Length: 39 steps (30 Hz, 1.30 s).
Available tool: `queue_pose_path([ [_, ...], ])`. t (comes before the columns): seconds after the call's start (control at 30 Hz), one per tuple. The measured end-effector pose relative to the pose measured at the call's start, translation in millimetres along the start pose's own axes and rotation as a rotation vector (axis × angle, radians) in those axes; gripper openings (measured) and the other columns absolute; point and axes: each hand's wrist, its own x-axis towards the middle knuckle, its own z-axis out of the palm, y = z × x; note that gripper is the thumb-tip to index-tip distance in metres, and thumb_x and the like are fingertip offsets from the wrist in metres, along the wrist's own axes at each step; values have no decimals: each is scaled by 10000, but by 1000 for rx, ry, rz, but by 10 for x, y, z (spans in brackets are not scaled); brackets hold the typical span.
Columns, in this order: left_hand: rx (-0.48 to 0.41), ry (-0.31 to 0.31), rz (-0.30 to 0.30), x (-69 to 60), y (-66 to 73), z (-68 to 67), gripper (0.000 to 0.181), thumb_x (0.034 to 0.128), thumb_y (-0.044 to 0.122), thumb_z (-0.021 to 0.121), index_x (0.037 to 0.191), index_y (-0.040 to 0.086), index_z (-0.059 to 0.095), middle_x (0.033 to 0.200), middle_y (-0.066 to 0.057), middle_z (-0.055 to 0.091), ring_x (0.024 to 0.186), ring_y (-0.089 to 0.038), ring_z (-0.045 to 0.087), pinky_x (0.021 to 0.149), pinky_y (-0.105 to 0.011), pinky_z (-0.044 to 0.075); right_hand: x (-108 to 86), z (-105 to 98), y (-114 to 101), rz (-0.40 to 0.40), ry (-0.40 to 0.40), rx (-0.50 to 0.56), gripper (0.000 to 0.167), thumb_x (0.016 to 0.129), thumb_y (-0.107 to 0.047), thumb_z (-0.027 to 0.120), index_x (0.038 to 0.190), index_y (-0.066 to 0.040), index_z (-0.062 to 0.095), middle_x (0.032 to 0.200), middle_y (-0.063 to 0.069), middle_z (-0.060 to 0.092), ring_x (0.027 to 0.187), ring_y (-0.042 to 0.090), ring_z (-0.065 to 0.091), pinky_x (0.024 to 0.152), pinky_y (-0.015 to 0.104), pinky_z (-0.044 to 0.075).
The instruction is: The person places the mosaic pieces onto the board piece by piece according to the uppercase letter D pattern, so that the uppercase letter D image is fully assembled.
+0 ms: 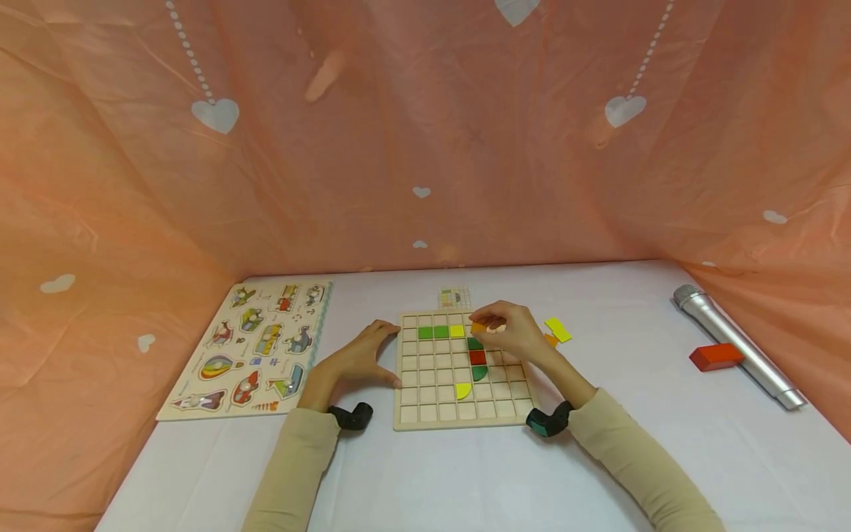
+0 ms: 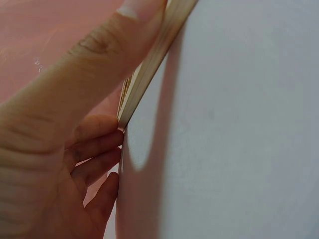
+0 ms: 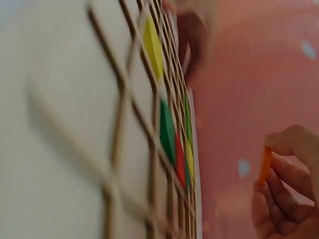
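A wooden grid board [image 1: 428, 396] lies flat in front of me. My right hand [image 1: 512, 330] pinches a small orange tile [image 3: 264, 167] between thumb and fingers, over the upper right of the grid. Along the board's left edge rest the thumb and fingertips of my left hand [image 1: 359, 360], spread apart. Set in the grid are two light green tiles [image 1: 434, 332], a yellow square [image 1: 456, 331], a dark green tile [image 1: 475, 343], a red square [image 1: 477, 357], a rounded dark green tile [image 1: 479, 373] and a rounded yellow tile [image 1: 463, 390].
A small pattern card [image 1: 454, 297] lies behind the board. Right of it are a loose yellow piece [image 1: 558, 329] and an orange one [image 1: 550, 340]. A picture peg puzzle [image 1: 259, 347] lies at left. At far right, a red block [image 1: 714, 357] touches a silver microphone [image 1: 744, 347].
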Motion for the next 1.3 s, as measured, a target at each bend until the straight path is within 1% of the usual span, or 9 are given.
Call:
queue_pose_path([
  [0.17,0,3,-3,7,0,2,996,610,388,857,1386,-6,372,1359,-143,392,1307,-293,336,1102,-421,281,-42,270,-123,-104,-59,9,253,768,-110,751,996,-16,695,940,33,666,806,140,596,698,354,532],
  [0.23,-1,3,-3,8,0,3,989,612,383,857,1383,-7,376,1356,-143,395,1304,-291,338,1102,-419,281,-72,363,-142,-153,-97,19,251,759,-95,754,987,-10,692,925,29,666,772,124,587,661,315,530],
  [0.33,-6,4,-3,7,-2,4,982,615,381,855,1381,-6,378,1357,-142,395,1302,-286,341,1103,-416,281,-113,460,-160,-191,-194,55,251,755,-89,760,983,-8,693,918,21,665,782,103,589,663,244,536],
  [0.4,-8,4,-4,6,-1,2,983,616,384,855,1383,-4,377,1360,-142,392,1302,-285,340,1102,-417,281,-127,494,-172,-190,-273,54,244,752,-104,770,975,-33,702,928,-4,667,807,94,588,699,218,529],
  [0.5,-13,3,-8,6,-1,-1,992,614,393,855,1387,2,373,1367,-140,387,1306,-285,335,1104,-418,279,-133,504,-189,-180,-375,0,232,751,-164,783,963,-96,717,928,-59,659,866,63,582,787,215,505],
  [0.63,-11,5,-6,8,-3,3,995,611,391,858,1386,-1,373,1363,-142,392,1305,-288,338,1104,-419,278,-142,503,-172,-194,-451,-45,209,758,-186,780,950,-129,720,923,-75,657,881,37,581,810,203,492],
  [0.87,2,6,0,10,-13,9,991,613,383,858,1384,-9,373,1356,-147,394,1300,-290,343,1103,-414,280,-149,517,-148,-192,-466,-41,214,753,-191,781,948,-124,725,920,-60,660,866,37,590,768,188,508],
  [1.13,-2,1,0,3,2,3,989,614,377,857,1380,-20,374,1361,-162,388,1303,-303,338,1105,-422,275,-148,525,-156,-223,-412,-87,251,702,-255,813,906,-138,726,884,-63,599,819,44,549,712,190,486],
  [1.3,1,3,0,5,-4,4,986,616,380,856,1379,-19,376,1356,-160,393,1298,-299,345,1104,-418,278,-151,529,-156,-228,-424,-111,232,713,-262,804,898,-144,731,860,-82,649,809,26,559,726,182,481],
])
